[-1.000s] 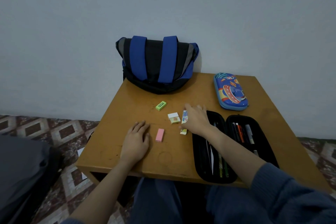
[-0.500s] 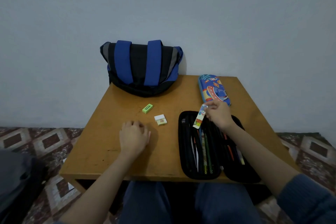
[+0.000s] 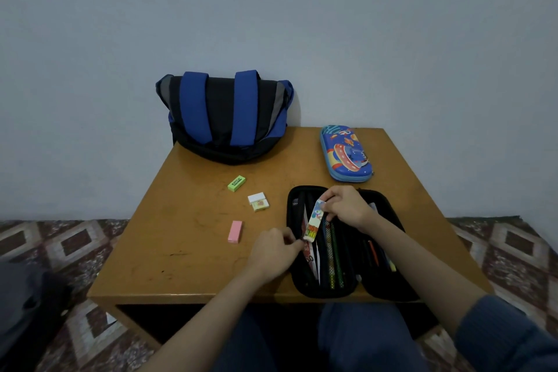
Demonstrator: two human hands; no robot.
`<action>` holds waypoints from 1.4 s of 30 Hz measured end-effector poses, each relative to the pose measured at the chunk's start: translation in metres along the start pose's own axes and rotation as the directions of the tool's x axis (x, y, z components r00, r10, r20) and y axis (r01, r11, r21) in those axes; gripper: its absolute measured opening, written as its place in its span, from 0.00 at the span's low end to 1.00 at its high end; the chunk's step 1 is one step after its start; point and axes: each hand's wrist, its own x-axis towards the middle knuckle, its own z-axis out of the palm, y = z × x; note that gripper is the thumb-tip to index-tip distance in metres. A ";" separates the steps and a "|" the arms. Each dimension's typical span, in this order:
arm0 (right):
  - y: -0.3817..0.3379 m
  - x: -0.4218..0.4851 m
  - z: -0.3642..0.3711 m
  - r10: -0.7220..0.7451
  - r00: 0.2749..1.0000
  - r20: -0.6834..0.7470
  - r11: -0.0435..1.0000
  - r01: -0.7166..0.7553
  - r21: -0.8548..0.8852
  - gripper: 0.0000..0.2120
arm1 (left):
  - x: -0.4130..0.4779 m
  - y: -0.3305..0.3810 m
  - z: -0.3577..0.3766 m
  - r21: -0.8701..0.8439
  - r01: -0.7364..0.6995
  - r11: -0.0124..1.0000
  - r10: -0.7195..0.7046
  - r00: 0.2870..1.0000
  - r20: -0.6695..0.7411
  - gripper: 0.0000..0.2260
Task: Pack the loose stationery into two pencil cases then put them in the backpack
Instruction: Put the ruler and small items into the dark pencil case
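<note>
A black pencil case [image 3: 377,290] lies open near the table's front edge, with pens and pencils inside. Over its left half my right hand [image 3: 347,205] pinches the top of a long colourful eraser [image 3: 315,221]. At the case's left rim my left hand [image 3: 273,252] grips the edge, fingers curled. A closed blue cartoon pencil case [image 3: 345,152] sits at the back right. The blue and black backpack [image 3: 225,118] leans on the wall at the back. Loose on the table are a green eraser [image 3: 236,183], a white eraser [image 3: 258,201] and a pink eraser [image 3: 235,232].
The small wooden table [image 3: 187,266] stands against a grey wall. Patterned floor tiles [image 3: 513,244] surround it. A dark bag [image 3: 24,305] lies on the floor at the left. My legs are under the table's front edge.
My right hand has brought the colourful eraser down over the open case's left half. My left hand slid right from the table to the case's rim, uncovering the pink eraser.
</note>
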 end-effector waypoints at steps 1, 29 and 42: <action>-0.001 -0.001 0.001 -0.015 1.000 0.027 0.999 0.016 -0.035 0.05 | 0.000 -0.001 -0.001 -0.035 0.006 0.999 -0.006 1.000 0.009 0.10; -0.003 -0.021 0.022 -0.155 0.952 0.265 0.825 0.273 -0.494 0.04 | 0.000 -0.013 -0.004 -0.178 -0.014 0.984 0.023 0.999 0.046 0.09; -0.037 0.004 0.037 -0.301 0.950 -0.082 0.896 0.252 -0.366 0.06 | 0.005 -0.100 -0.066 0.175 0.097 0.980 -0.014 0.906 -0.424 0.16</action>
